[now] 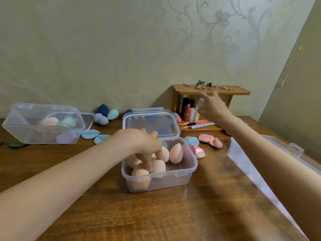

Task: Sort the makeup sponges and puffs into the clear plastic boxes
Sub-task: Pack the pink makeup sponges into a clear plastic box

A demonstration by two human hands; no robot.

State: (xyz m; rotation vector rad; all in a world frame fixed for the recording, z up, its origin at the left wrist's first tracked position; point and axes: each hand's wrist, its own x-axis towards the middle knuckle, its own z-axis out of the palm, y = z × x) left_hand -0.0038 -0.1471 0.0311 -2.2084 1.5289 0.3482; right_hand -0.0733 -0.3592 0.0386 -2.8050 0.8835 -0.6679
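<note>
Your left hand (pixel 144 145) is in the middle box (pixel 184 173), fingers curled among smooth peach egg-shaped sponges (pixel 158 167); actual grip unclear. Your right hand (pixel 212 107) is up, blurred, fingers loose, holding nothing.

Wooden table (pixel 104 214) against floral-patterned wall (pixel 121 49)

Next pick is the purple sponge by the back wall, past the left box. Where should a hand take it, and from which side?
Pinch the purple sponge at its narrow waist, coming from above and the front. It lies on its side as two lobes with a pinch between them, so fingers should seat there. The wall behind and the teal sponge close on its right seem to block those sides.
</note>
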